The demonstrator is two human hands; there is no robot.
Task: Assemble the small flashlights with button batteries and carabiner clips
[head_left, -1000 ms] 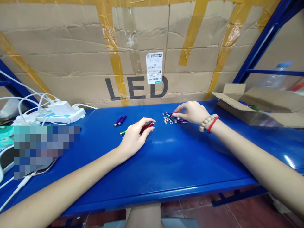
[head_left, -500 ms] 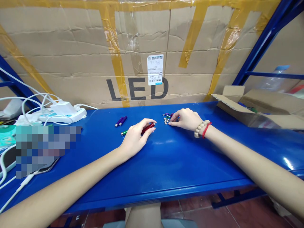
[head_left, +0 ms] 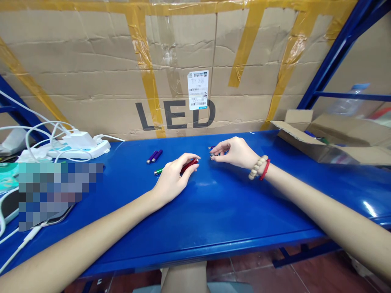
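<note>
My left hand [head_left: 172, 175] rests on the blue table [head_left: 195, 215], closed around a shiny red metal tube [head_left: 190, 166] like a slim pen light. A green tube [head_left: 158, 171] sticks out behind that hand; whether it is held too, I cannot tell. Two purple tubes [head_left: 154, 156] with silver ends lie side by side farther left. My right hand [head_left: 233, 152], wearing a beaded bracelet, has its thumb and fingers pinched on a small silver metal piece [head_left: 213, 155]. Just behind those fingertips shows part of another small purple item [head_left: 211, 147]; the fingers hide the remainder.
White cables and a power strip [head_left: 99, 149] with a charger [head_left: 81, 139] occupy the left side, near a blurred-out phone-like object [head_left: 61, 191]. An open cardboard box [head_left: 324, 148] stands at right. A large taped carton marked LED [head_left: 174, 53] forms the back.
My right hand has shifted slightly left over the small metal pieces, covering more of them, with its fingers drawn around them. My left hand keeps its hold on the red tube.
</note>
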